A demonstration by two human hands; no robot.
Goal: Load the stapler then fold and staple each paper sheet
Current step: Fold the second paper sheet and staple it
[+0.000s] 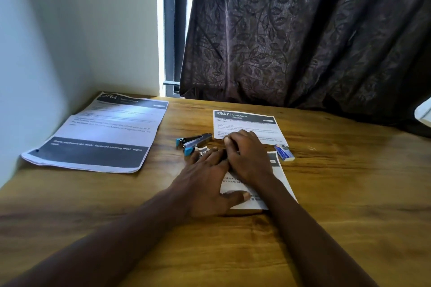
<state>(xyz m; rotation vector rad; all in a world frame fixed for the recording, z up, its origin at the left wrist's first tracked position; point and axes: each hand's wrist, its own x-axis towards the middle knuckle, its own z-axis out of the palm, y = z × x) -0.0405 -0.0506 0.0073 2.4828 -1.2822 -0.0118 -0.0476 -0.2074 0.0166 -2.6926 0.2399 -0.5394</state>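
1. Currently the step in hand reads as folding: the sheet (283, 179) lies on the table (349, 193) front and centre, under both hands.
2. Left hand (207, 177): flat, fingers straight, thumb spread, pressing on the sheet's left part. Judged the anchor.
3. Right hand (247, 154): on the sheet's far part with fingers bent downward. Cannot tell whether it pinches an edge or only presses, since the fingertips are hidden.
4. To do it well: match the paper edges before committing weight, hold the anchor steady, then run the crease from the middle outward.
5. Stapler (193, 142): lies hinged open just beyond the left fingertips, at the sheet's far-left corner. Risk: a sweeping crease stroke could knock it.
6. Staple box (284, 152): just beside the sheet's far-right corner.
7. Sheet "2947" (245, 121) beyond looks short, probably folded; the stack (98, 133) at left lies flat, probably awaiting folding.
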